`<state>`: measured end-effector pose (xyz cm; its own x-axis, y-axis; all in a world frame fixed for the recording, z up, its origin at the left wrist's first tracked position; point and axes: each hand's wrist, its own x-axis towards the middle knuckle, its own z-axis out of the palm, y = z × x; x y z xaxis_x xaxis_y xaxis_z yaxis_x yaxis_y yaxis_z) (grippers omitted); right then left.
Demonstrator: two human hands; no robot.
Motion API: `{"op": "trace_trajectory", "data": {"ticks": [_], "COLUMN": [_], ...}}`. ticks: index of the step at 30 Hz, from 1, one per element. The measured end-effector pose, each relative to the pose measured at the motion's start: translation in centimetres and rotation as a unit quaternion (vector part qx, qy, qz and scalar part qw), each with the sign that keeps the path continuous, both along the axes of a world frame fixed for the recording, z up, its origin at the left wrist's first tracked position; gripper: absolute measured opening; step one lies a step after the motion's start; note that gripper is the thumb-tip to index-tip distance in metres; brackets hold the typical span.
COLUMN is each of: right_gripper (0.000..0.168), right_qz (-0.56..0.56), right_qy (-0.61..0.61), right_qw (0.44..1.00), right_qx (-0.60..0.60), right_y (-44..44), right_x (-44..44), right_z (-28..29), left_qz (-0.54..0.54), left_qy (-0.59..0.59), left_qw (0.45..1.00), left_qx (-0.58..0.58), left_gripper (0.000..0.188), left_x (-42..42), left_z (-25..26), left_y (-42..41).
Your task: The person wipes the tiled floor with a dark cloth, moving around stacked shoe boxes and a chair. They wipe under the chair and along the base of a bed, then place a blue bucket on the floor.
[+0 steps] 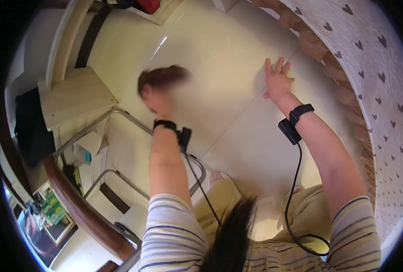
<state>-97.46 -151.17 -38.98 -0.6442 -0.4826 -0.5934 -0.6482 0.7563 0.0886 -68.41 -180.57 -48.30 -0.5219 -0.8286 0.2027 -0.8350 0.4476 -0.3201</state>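
My left hand (157,98) is blurred by motion and grips a dark reddish-brown object (165,76), perhaps a cloth or a brush. Its exact kind is lost in the blur, and so are most of my fingers. Under both hands is the pale glossy tiled floor (218,85). My right hand (279,83) has its fingers spread and holds nothing. It seems to rest palm down on the floor near the bed skirt, close to a tile joint. Each wrist wears a black strap with a small cabled box.
To the right hangs a white bedspread with hearts (381,78) and a brown ruffle (347,98). A metal-framed chair with a curved wooden armrest (82,207) stands at left, before a light wooden cabinet (79,91). Dark hair (232,238) hangs in front of my lap.
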Motion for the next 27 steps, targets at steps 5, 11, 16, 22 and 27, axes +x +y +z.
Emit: {"op": "trace_trajectory", "data": {"ticks": [5,11,16,22,27], "right_gripper": [0.127,0.128,0.123,0.065,0.065], "right_qz": [0.015,0.000,0.031,0.081,-0.037], "right_qy": [-0.013,-0.018,-0.038,-0.197,-0.168], "right_qw": [1.000,1.000,0.998,0.964,0.971], "right_qx": [-0.002,0.024,-0.037,-0.156,-0.165], "right_y": [-0.4,2.6,0.7,5.0,17.1], "right_x": [-0.1,-2.1,-0.8,-5.7,-12.6], "right_z": [0.5,-0.6,1.0,2.7,-0.6], "left_qz": [0.236,-0.080,-0.314,-0.414,-0.379], "left_qy": [0.080,0.167,0.111,-0.023,-0.105], "left_qw": [0.965,0.964,0.909,0.806,0.820], "left_qx": [0.088,0.192,0.252,0.421,0.416], "left_gripper": [0.066,0.061,0.054,0.054,0.069], "left_x": [2.2,-19.3,-27.3,-30.1,-32.0], "left_z": [-1.4,2.6,3.0,6.3,7.2], "left_y": [-4.4,5.9,11.1,18.8,21.0]}}
